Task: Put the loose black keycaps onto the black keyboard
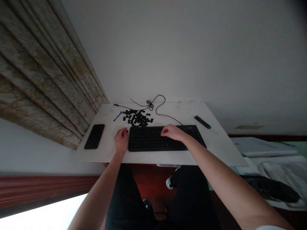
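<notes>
Dozens of keycaps (137,117) are lying beyond a black keyboard (165,139). The left hand (121,140) is curling at its edge, the right hand (173,132) on its keys, their grips unclear.

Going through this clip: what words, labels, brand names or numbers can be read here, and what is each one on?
No text here can be read and quoted.
Key legends on the black keyboard: too small and blurred to read.
Small mark at the keyboard's top right edge: too small to read.
Loose black keycaps: no legible characters.
Papers at the right: too blurred to read.
</notes>
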Tool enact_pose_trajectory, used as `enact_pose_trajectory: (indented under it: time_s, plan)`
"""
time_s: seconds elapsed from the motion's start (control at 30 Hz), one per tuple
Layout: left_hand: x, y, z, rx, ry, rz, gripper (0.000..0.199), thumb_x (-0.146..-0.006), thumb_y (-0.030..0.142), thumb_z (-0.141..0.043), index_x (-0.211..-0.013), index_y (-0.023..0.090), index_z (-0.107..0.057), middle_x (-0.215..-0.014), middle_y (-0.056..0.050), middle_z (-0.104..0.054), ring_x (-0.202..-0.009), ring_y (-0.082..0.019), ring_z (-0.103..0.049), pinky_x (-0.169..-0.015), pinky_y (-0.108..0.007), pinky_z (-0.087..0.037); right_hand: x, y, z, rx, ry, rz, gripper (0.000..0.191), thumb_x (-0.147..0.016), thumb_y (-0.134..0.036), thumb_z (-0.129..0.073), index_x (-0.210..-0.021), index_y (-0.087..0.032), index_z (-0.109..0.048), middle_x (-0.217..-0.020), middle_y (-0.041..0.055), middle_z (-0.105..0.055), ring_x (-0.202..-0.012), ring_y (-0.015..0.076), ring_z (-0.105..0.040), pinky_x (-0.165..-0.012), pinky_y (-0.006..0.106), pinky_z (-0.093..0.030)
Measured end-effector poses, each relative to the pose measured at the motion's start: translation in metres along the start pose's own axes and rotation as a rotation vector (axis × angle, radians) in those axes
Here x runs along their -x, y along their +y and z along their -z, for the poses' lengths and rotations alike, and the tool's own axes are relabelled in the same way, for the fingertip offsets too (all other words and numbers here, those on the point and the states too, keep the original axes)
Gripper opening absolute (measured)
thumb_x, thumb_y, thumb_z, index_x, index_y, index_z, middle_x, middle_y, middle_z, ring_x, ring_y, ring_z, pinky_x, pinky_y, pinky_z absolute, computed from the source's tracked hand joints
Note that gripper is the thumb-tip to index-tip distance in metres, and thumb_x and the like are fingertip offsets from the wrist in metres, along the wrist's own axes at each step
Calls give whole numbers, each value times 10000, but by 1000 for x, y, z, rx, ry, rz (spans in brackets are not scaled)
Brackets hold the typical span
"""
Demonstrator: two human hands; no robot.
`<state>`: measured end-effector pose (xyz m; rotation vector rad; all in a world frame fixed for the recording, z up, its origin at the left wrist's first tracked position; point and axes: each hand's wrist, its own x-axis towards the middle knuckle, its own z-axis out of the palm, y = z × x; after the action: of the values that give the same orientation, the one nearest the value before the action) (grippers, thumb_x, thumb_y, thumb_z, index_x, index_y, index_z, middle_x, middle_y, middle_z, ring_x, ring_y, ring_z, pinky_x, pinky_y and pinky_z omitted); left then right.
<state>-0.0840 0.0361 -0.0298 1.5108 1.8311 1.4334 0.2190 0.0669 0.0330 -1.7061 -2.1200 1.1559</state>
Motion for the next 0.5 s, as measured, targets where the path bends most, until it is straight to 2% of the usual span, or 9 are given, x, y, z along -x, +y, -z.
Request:
enact_pose_trajectory:
  time_s: [0.2,0.5]
  plan:
    - [0,0,0,11,-3,5,263,-902,278,-474,-1035,177,-678,-999,-81,-698,-761,-162,-662,-780,-318,-545,-3,3,-1,-51,-6,-7,100,-830,-211,-655,-811,-144,-727,-767,62,-719,-611,133,-609,-560,233,-431]
    - [0,0,0,26,-7,13,263,-903,274,-469,-1030,174,-676,-993,-79,-693,-747,-155,-663,-760,-312,-549,0,3,1,-61,-30,1,142,-853,-252,-639,-839,-149,-736,-801,67,-732,-601,128,-609,-567,233,-441]
